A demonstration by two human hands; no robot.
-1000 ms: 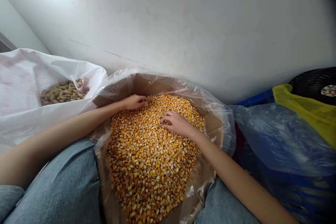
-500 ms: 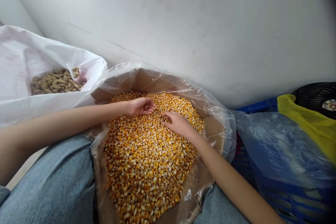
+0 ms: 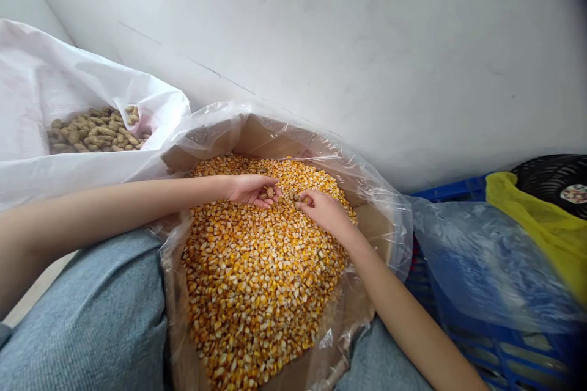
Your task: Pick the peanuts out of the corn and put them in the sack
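Peanuts (image 3: 270, 193) in left hand (image 3: 251, 189)

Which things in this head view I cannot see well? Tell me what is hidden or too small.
Brown bits in the cupped left hand: its fingers partly hide them, count unclear.
Whatever the right hand pinches: too small to identify.
Bottom of the brown cardboard box: hidden by yellow corn kernels.
Inside of the blue plastic crate: hidden by a cloudy plastic bag.
Round black woven object: cut off by the right edge.

Golden dried corn kernels (image 3: 261, 281) heaped in a plastic-lined cardboard box (image 3: 375, 226).
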